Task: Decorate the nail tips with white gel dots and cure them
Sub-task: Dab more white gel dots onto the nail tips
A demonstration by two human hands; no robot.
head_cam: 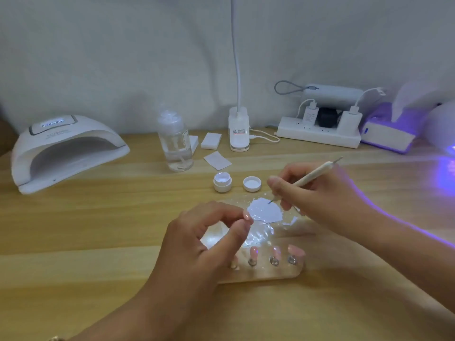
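While tool [312,177] touches gel patch [264,210], open jar [222,182] of white gel, lid [251,183] beside

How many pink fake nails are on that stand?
3: a glossy pink nail tip nearest the left hand, a second in the middle, a third at the right end of the clear holder. The hand may hide more.

Wood-grain surface [98,230] with soft sheen; glossy white plastic curing lamp [66,151] far left; clear glossy palette [261,232]; pink nail tips [274,251].
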